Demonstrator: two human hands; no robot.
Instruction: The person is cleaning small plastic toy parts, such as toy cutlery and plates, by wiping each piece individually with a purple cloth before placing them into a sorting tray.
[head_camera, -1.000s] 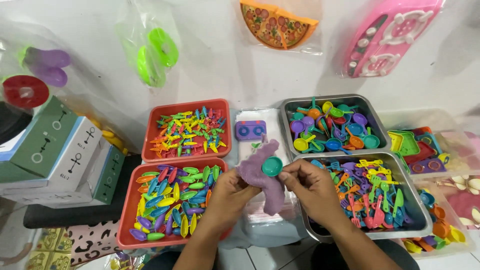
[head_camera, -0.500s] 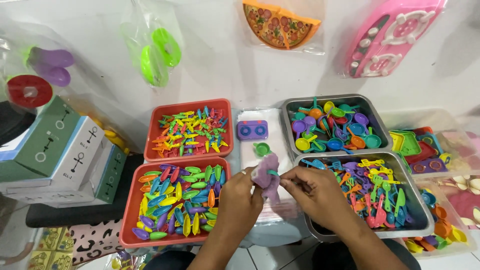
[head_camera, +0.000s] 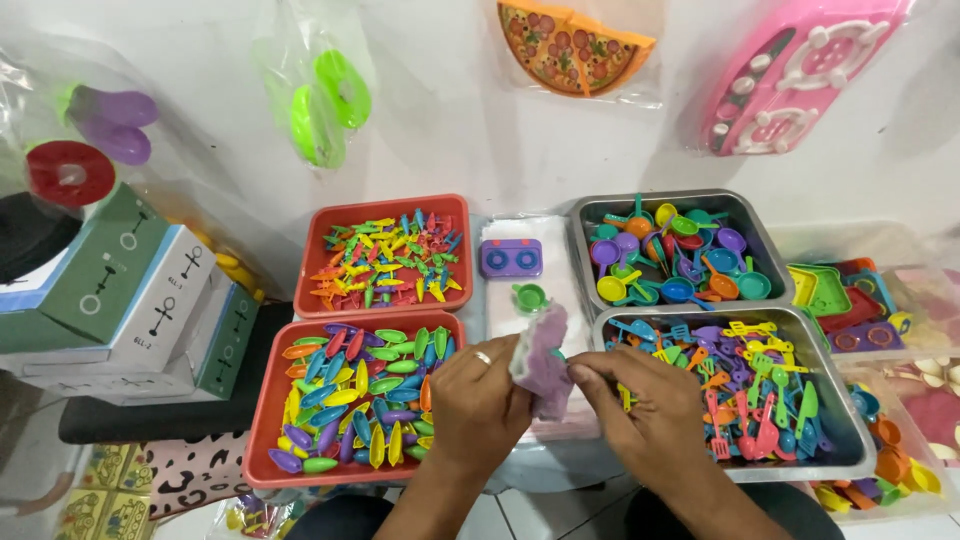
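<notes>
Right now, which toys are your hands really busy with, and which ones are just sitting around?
In hand:
- purple cloth, pinched by left hand and right hand
- small green piece, barely showing at the cloth

Just sitting:
- green toy pan and purple toy stove
- two red trays of coloured bits
- two metal trays of pans and utensils
- stacked boxes

- We no longer show the teal toy pan lying open on the purple cloth; only a sliver of teal peeks out at the cloth's 3 o'clock edge.
- Our left hand and right hand now sit lower, bunching the cloth upright between them.
- A small green pot, hidden a second ago, now shows at 12 o'clock from the cloth.
</notes>
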